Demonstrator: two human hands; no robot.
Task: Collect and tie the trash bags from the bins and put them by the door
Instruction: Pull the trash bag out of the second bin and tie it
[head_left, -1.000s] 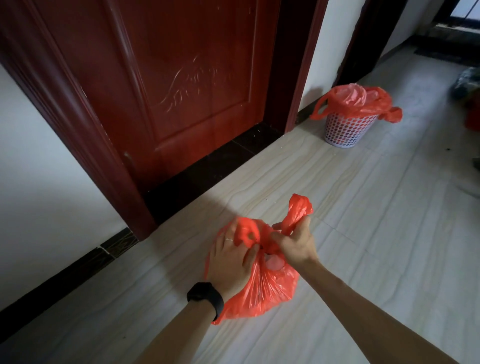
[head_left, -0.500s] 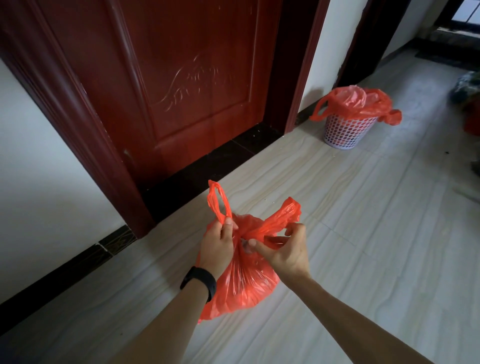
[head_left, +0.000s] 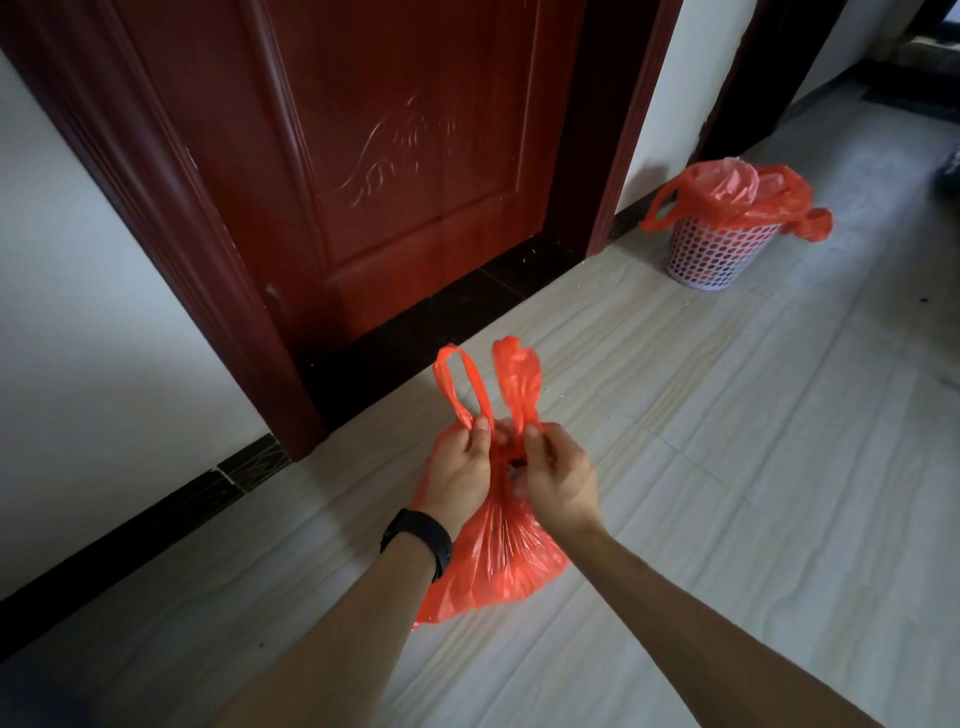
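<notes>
- Floor (head_left: 727, 467): pale tiles with a faint wood-grain pattern, bordered by a black skirting strip (head_left: 156, 509) along the white wall (head_left: 78, 286).
- Door (head_left: 405, 171): dark red wood, shut, with a carved motif on its panel; a black threshold (head_left: 457, 312) runs below it.
- Bin (head_left: 719, 249): white perforated basket standing on the floor to the right of the door frame, lined with a second red bag (head_left: 737, 189) whose handles hang over the rim.
- Trash bag (head_left: 493, 561): red plastic, held above the floor in front of the door, neck gathered, 2 handle loops standing upright.
- Left hand (head_left: 460, 473): closed, thumb and fingers pinching the base of the left loop; a black wristband (head_left: 418, 538) sits on the wrist.
- Right hand (head_left: 558, 478): closed, pinching the base of the right loop.
</notes>
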